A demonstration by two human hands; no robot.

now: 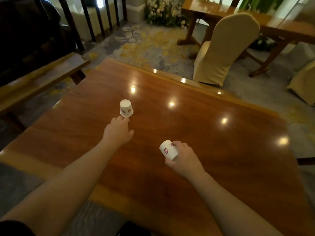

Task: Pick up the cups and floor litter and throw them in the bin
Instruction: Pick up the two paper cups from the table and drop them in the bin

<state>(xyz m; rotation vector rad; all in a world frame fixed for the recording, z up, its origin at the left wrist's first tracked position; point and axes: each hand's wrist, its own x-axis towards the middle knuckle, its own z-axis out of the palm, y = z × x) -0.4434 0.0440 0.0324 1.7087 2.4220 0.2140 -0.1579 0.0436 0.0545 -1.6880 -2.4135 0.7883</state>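
A white paper cup with a red mark (126, 108) stands upside down near the middle of the glossy wooden table (196, 126). My left hand (117, 131) stretches toward it, fingers apart, the fingertips just short of its rim and holding nothing. My right hand (183, 156) hovers above the near right part of the table, closed around a second white paper cup (168, 149) that is tilted on its side. No bin and no floor litter are in view.
A wooden bench (39, 80) runs along the table's left side. A chair in a cream cover (226, 48) stands beyond the far right corner, with another wooden table (255, 19) behind it. Flowers (163, 11) and dark railings (88, 19) line the back over patterned carpet.
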